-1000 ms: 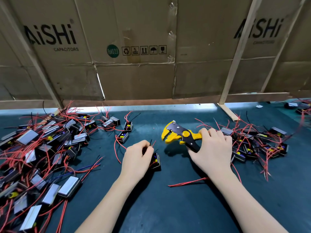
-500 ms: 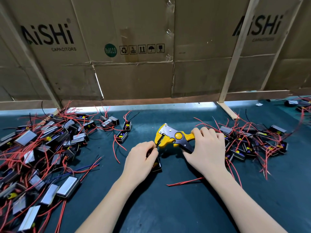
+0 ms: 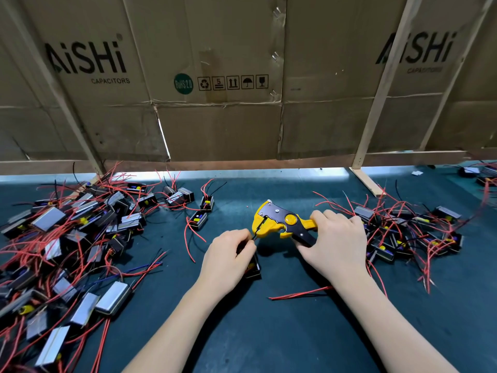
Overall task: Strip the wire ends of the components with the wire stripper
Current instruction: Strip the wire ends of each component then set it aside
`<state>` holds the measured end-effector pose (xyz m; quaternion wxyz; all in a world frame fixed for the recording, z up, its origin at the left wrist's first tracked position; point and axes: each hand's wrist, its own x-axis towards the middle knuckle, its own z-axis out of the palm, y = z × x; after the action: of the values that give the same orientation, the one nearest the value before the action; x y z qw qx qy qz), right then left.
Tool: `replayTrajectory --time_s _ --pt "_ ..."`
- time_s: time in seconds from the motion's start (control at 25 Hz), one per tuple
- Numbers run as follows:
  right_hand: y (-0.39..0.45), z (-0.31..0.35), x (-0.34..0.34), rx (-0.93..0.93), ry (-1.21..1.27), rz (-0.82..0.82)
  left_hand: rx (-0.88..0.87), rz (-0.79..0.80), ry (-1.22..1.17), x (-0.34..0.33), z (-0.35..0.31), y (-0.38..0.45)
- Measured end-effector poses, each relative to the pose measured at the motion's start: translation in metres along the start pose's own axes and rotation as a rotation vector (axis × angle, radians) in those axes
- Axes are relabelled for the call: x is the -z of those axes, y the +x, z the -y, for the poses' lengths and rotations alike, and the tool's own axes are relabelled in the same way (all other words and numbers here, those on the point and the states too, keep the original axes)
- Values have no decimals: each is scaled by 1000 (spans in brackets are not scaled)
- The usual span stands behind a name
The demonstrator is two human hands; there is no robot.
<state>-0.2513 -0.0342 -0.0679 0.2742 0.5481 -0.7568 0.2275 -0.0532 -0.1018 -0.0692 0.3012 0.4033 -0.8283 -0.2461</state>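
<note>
Cardboard sheets (image 3: 215,130) back a dark green mat (image 3: 242,332). At its centre the left hand (image 3: 226,261) pinches a thin black wire (image 3: 254,237) of a component (image 3: 254,266) into the stripper (image 3: 279,220), whose handles the right hand (image 3: 334,246) grips with curled fingers. Component piles with red wires lie far left (image 3: 67,238) and right (image 3: 408,232).

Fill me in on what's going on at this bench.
A person is stripping component wires. The right hand grips the yellow wire stripper; the left hand pinches a black wire from a component and feeds it into the stripper's head. Piles of components lie on both sides.
</note>
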Motion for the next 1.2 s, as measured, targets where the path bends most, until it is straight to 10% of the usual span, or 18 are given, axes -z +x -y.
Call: replayTrajectory --time_s 0.76,0.96,1.08,1.2 --pt "9 -18 10 -335 217 -180 -1 190 253 21 9 -2" --pt "16 -25 26 -479 375 -194 17 408 -568 -6 -24 -15" --pt "20 -27 41 -502 610 -110 -111 485 -598 -15 -34 -21" --pt "21 -40 65 -394 1030 334 -196 110 -444 -1 -25 -9"
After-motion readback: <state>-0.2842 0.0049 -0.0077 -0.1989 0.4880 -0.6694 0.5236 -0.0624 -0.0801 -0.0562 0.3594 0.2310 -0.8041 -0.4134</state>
